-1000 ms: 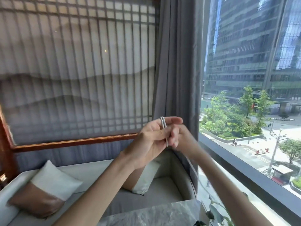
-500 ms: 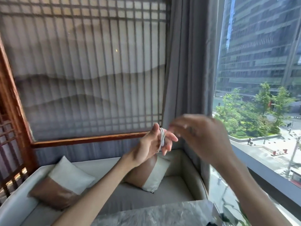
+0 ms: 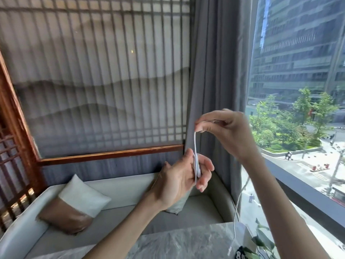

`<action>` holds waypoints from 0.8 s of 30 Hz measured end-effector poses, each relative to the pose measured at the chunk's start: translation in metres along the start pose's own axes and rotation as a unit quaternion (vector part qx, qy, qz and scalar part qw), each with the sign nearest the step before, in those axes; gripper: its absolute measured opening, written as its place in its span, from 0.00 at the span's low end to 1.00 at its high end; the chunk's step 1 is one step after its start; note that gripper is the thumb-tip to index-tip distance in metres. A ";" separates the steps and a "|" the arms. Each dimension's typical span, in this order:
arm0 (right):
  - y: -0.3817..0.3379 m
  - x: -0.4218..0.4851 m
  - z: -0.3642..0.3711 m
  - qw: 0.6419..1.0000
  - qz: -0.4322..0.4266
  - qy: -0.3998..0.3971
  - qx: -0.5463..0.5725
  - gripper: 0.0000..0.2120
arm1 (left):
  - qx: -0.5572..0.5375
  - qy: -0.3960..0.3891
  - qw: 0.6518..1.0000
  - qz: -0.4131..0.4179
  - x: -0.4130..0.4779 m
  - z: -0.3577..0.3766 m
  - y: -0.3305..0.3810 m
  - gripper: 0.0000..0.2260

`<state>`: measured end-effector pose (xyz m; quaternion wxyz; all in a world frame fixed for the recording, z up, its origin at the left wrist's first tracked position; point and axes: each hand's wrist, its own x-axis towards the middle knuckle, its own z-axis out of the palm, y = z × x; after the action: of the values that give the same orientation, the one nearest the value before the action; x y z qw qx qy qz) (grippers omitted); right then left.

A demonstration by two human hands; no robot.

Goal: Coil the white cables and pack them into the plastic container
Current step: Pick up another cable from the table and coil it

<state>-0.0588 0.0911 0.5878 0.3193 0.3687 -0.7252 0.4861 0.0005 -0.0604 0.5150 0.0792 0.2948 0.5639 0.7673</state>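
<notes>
A white cable (image 3: pixel 195 161) is wound in a few loops around the fingers of my left hand (image 3: pixel 183 177), which is raised in front of the grey curtain. From those loops a strand runs straight up to my right hand (image 3: pixel 225 128), which pinches it between thumb and fingertips, above and to the right of the left hand. The cable's loose tail (image 3: pixel 235 217) hangs down under my right forearm, and its end dangles over the marble table (image 3: pixel 186 243). No plastic container is in view.
A grey sofa (image 3: pixel 121 212) with a brown-and-white cushion (image 3: pixel 74 206) sits below a wooden lattice screen. A grey curtain (image 3: pixel 214 90) and a large window stand at the right. Green plant leaves (image 3: pixel 261 238) and a dark object lie at the table's right edge.
My right hand has pulled away from the left and risen, drawing a strand of cable up from the loops. The view has swung left and down, showing more sofa and table.
</notes>
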 end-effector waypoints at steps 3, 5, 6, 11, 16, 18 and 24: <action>0.018 -0.004 0.020 0.981 0.094 -0.075 0.153 0.01 | -0.020 -0.044 0.999 -0.010 0.001 0.007 0.009 0.25; 0.032 -0.022 0.034 0.969 0.139 -0.104 0.175 0.06 | -0.048 -0.048 0.998 0.002 0.006 0.004 0.019 0.26; 0.038 -0.035 0.041 0.963 0.165 -0.109 0.186 0.11 | -0.077 -0.045 0.996 0.014 0.011 0.000 0.024 0.27; 0.039 -0.088 0.058 0.957 0.214 -0.174 0.091 0.16 | -0.140 0.075 0.986 0.041 0.043 -0.034 0.024 0.30; 0.014 -0.104 0.026 0.945 0.097 -0.264 -0.169 0.08 | 0.124 0.143 0.982 0.002 0.044 -0.046 -0.005 0.31; 0.000 -0.083 0.003 0.944 0.013 -0.174 -0.279 0.10 | 0.137 0.057 0.989 -0.017 0.032 -0.032 -0.020 0.30; -0.004 -0.042 -0.024 0.981 -0.032 -0.088 -0.172 0.04 | -0.002 -0.058 0.998 -0.019 0.010 0.007 -0.012 0.28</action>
<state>-0.0311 0.1218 0.5622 0.3285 0.3728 -0.8110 0.3089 -0.0065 -0.0457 0.5089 0.1270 0.3282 0.5620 0.7485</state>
